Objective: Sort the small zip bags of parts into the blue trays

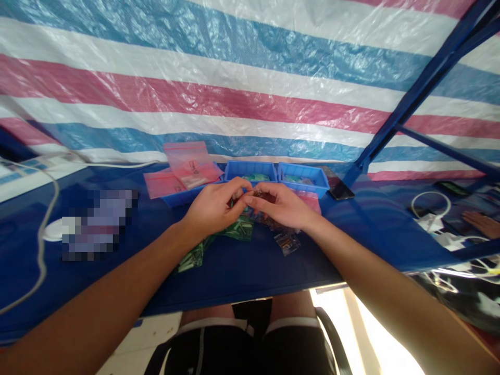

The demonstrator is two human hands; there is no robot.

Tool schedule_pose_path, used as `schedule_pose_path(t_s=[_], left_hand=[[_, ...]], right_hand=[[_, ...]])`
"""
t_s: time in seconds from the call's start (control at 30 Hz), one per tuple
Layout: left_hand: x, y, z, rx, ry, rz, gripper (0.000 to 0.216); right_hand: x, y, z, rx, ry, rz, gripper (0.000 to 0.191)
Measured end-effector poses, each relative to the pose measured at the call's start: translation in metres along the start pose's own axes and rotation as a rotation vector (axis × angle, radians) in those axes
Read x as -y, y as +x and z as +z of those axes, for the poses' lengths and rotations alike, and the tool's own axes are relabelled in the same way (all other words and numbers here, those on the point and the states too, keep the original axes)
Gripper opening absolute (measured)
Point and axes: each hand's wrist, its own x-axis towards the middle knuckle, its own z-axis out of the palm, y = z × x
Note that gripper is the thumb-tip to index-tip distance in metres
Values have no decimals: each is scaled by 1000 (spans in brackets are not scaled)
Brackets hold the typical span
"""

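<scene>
My left hand and my right hand meet above the blue table, fingertips pinched together. Whatever they hold between them is small and mostly covered by the fingers; I cannot make it out. Beneath my left hand lie small green-tinted bags with thin pieces inside, and more spread toward my left wrist. Under my right hand is a pile of small clear bags with brownish contents; one clear bag lies apart, nearer the front edge.
Behind my hands stand a middle blue bin, a right blue bin and a left blue bin topped with pink zip bags. A dark phone-like object lies right. Cables run left. Another person's hand shows far right.
</scene>
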Motion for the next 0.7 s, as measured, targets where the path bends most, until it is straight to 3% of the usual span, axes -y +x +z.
schedule_pose_path(t_s=[0.7], left_hand=[[2,-1,2,30,31,2,20]], right_hand=[[5,-2,-2,13,-68,5,52]])
